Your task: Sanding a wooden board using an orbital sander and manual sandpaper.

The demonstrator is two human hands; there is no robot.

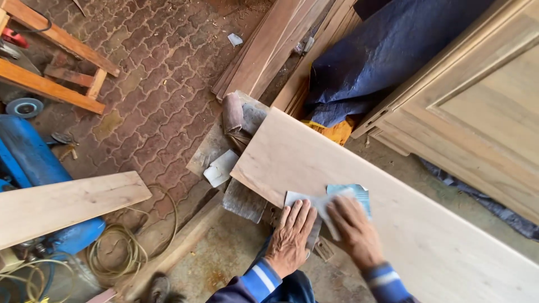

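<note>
Both hands, left (pixel 292 235) and right (pixel 353 230), lie open and flat, fingers pressing a sheet of sandpaper (pixel 328 202) onto a pale wooden board (pixel 404 207). Its long axis runs from upper left to lower right.

The right hand (pixel 352 227) covers part of the sandpaper sheet (pixel 337 197). Beyond it, the plank (pixel 348 168) runs off the frame's lower right edge.

Dark blue sleeves — lighter blue-and-white striped cuffs — bare hands.
</note>
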